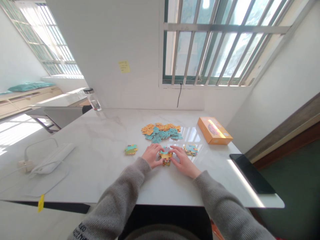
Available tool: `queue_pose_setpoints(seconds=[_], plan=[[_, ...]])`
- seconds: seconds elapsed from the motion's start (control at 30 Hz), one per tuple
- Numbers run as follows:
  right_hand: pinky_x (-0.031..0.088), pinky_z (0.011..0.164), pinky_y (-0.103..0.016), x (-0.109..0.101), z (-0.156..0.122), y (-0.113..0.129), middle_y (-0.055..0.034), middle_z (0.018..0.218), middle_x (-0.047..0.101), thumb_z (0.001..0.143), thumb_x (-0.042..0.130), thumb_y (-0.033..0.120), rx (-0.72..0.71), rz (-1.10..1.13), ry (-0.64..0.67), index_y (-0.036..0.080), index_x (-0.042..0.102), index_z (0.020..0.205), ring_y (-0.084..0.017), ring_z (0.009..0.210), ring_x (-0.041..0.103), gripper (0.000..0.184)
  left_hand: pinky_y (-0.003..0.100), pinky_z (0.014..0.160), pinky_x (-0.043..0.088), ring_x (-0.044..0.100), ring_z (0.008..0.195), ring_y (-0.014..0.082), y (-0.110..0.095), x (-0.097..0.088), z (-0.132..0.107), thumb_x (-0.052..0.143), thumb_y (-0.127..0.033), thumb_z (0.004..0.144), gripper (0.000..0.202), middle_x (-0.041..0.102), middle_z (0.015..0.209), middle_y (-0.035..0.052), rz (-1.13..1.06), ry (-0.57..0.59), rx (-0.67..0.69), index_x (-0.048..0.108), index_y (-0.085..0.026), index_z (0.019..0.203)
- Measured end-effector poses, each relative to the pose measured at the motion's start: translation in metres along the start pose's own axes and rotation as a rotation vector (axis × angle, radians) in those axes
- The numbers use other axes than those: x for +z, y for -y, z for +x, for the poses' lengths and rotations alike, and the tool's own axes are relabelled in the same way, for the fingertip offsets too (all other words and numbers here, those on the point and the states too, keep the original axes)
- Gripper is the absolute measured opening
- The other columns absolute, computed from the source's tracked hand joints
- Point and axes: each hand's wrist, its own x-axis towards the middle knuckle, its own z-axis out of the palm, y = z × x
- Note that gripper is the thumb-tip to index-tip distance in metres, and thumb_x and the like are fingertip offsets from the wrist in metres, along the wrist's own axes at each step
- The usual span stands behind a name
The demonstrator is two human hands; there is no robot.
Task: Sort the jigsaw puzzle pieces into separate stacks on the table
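Observation:
My left hand (151, 155) and my right hand (183, 162) meet over a small cluster of joined jigsaw pieces (165, 157) on the marble table (100, 160), with the fingertips of both on its edges. Above them lies a loose heap of orange and teal jigsaw pieces (161, 132). A joined patch of pieces (190, 150) sits just beyond my right hand's fingers, and another (131, 149) lies to the left of my left hand. Grey knitted sleeves cover both forearms.
An orange puzzle box (214, 130) lies at the table's right, and a black tablet (251, 173) lies near the right edge. A glass bottle (93, 100) stands at the far left corner. A white cable and adapter (53, 158) lie at the left.

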Motion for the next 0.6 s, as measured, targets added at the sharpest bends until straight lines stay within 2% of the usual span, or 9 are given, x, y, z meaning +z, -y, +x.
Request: queue_pose_setpoints(seconds=[0.17, 0.33, 0.43, 0.5, 0.6], plan=[[0.043, 0.108, -0.049, -0.002, 0.0009, 0.0024, -0.0105, 0.138, 0.056, 0.092, 0.056, 0.018, -0.046, 0.056, -0.005, 0.026, 0.054, 0.129, -0.025, 0.131, 0.048, 0.038, 0.046, 0.1, 0.044, 0.057, 0.107, 0.0272, 0.0019, -0.0021, -0.0029, 0.069, -0.017, 0.066, 0.032, 0.064, 0.114, 0.007, -0.117, -0.118, 0.109, 0.056, -0.024, 0.095], [0.043, 0.109, -0.049, -0.0039, 0.0011, 0.0013, -0.0101, 0.131, 0.059, 0.088, 0.064, 0.02, -0.088, 0.031, -0.025, 0.027, 0.052, 0.133, -0.026, 0.128, 0.05, 0.047, 0.045, 0.098, 0.047, 0.056, 0.106, 0.0262, -0.0043, -0.0029, -0.0047, 0.07, -0.014, 0.065, 0.032, 0.063, 0.112, 0.0081, -0.184, -0.145, 0.1, 0.054, -0.023, 0.091], [0.044, 0.107, -0.049, -0.0047, 0.0007, 0.0018, -0.0094, 0.13, 0.06, 0.089, 0.064, 0.023, -0.106, 0.007, -0.033, 0.027, 0.053, 0.132, -0.026, 0.126, 0.051, 0.044, 0.045, 0.099, 0.047, 0.057, 0.107, 0.0252, -0.0073, -0.0043, -0.0051, 0.069, -0.014, 0.067, 0.028, 0.063, 0.113, 0.0084, -0.24, -0.161, 0.115, 0.052, -0.023, 0.088], [0.045, 0.106, -0.049, -0.0051, 0.0006, 0.0017, -0.009, 0.129, 0.061, 0.091, 0.063, 0.024, -0.124, -0.012, -0.048, 0.027, 0.054, 0.131, -0.026, 0.124, 0.052, 0.041, 0.046, 0.099, 0.047, 0.057, 0.109, 0.0253, -0.007, -0.0043, -0.0054, 0.069, -0.016, 0.071, 0.026, 0.063, 0.115, 0.0088, -0.269, -0.17, 0.125, 0.052, -0.022, 0.09], [0.047, 0.103, -0.049, -0.0104, 0.0011, -0.0042, -0.0091, 0.126, 0.063, 0.091, 0.065, 0.027, -0.133, -0.047, -0.095, 0.028, 0.055, 0.131, -0.027, 0.12, 0.054, 0.042, 0.05, 0.105, 0.043, 0.054, 0.119, 0.0281, -0.003, -0.002, -0.0063, 0.069, -0.019, 0.074, 0.034, 0.059, 0.126, 0.0116, -0.254, -0.16, 0.112, 0.053, -0.023, 0.104]])
